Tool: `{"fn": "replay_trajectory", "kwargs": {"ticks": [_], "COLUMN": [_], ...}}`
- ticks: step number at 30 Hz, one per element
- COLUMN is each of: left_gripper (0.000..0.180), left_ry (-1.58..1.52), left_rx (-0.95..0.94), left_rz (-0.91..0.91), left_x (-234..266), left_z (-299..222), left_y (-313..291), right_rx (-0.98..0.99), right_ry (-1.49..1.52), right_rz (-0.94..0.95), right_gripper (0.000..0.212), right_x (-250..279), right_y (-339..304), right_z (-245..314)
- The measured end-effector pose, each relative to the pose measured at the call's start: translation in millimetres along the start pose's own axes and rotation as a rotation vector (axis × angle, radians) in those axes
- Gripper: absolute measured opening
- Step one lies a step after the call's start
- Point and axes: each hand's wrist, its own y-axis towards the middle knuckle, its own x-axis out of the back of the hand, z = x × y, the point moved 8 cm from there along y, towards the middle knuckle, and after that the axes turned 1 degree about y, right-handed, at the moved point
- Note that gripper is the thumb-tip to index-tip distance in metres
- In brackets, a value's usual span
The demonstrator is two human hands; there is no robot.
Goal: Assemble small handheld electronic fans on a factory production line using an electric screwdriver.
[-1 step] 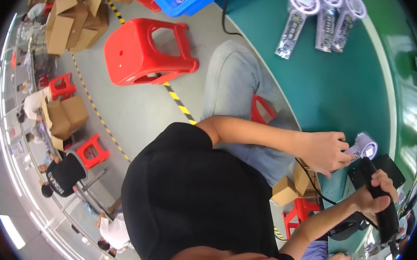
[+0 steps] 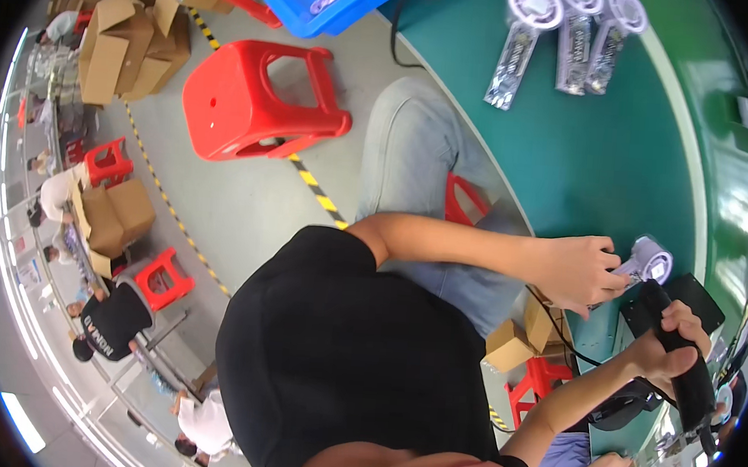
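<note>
My left hand (image 2: 581,270) is closed round the handle end of a light purple handheld fan (image 2: 652,259) above the green table; its round head points away from my fingers. My right hand (image 2: 674,341) grips a black electric screwdriver (image 2: 691,386), a thick cylinder with a cord at its far end. The screwdriver's front end comes close beside the fan; whether they touch is hidden. Beneath the tool lies a flat black box or plate (image 2: 699,304). Farther up the table, several purple fans (image 2: 536,6) lie side by side, with clear wrapped handles.
The green table (image 2: 586,179) has a pale edge strip. A blue bin (image 2: 320,17) with a purple part in it stands at its upper corner, near a black cable (image 2: 396,35). Red stools (image 2: 244,103), cardboard boxes (image 2: 131,43) and other people (image 2: 116,320) are around on the floor.
The whole view has shifted slightly. Both hands keep their hold on the fan and the screwdriver.
</note>
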Motion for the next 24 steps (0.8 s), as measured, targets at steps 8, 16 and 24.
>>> {"fn": "replay_trajectory", "kwargs": {"ticks": [8, 16, 24], "left_gripper": [0.068, 0.060, 0.060], "left_ry": [-0.051, -0.077, 0.031], "left_rx": [-0.040, 0.011, 0.052], "left_rz": [0.021, 0.094, 0.047], "left_x": [-0.1, 8.7, -17.3], "left_z": [-11.2, -3.8, -12.4], "left_y": [6.1, 19.3, 42.3], "right_rx": [0.002, 0.186, 0.110], "right_ry": [-0.016, -0.003, -0.299], "right_rz": [-0.126, -0.213, -0.498], "right_gripper": [0.044, 0.062, 0.027], "right_x": [12.2, 88.2, 141.7], "right_y": [-11.9, -13.5, -33.1], "right_z": [11.7, 91.4, 106.6]}}
